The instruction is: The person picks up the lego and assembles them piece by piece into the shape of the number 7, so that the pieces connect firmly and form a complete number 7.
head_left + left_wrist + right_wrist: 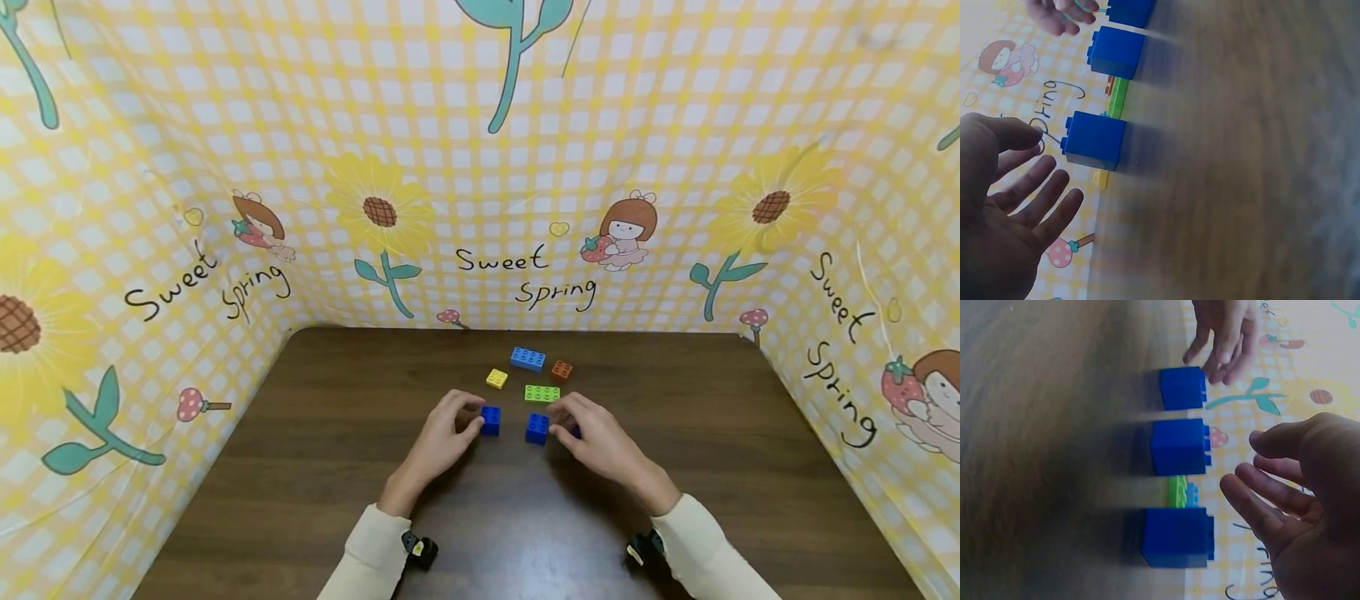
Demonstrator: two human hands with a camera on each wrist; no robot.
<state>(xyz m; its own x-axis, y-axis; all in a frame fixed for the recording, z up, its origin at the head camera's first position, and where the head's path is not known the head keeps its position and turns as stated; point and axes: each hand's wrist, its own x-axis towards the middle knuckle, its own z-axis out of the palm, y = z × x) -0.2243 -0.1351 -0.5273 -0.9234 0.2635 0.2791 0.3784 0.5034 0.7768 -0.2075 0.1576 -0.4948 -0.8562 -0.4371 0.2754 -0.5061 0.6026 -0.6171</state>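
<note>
Three dark blue bricks stand in a row on the brown table [315,467]. My left hand [472,417] hovers beside the left blue brick [491,420]. In the left wrist view that hand [1044,153] has spread fingers, a little apart from this brick [1094,140]. My right hand [558,421] is by the middle blue brick [537,427] and covers most of the right blue brick [574,432]. In the right wrist view the right hand [1244,462] is relaxed, not touching the nearest blue brick [1179,537].
Behind the row lie a green brick [542,393], a yellow brick [497,378], a light blue brick [528,359] and an orange brick [562,370]. Yellow checked walls [480,167] close the table at the back and both sides.
</note>
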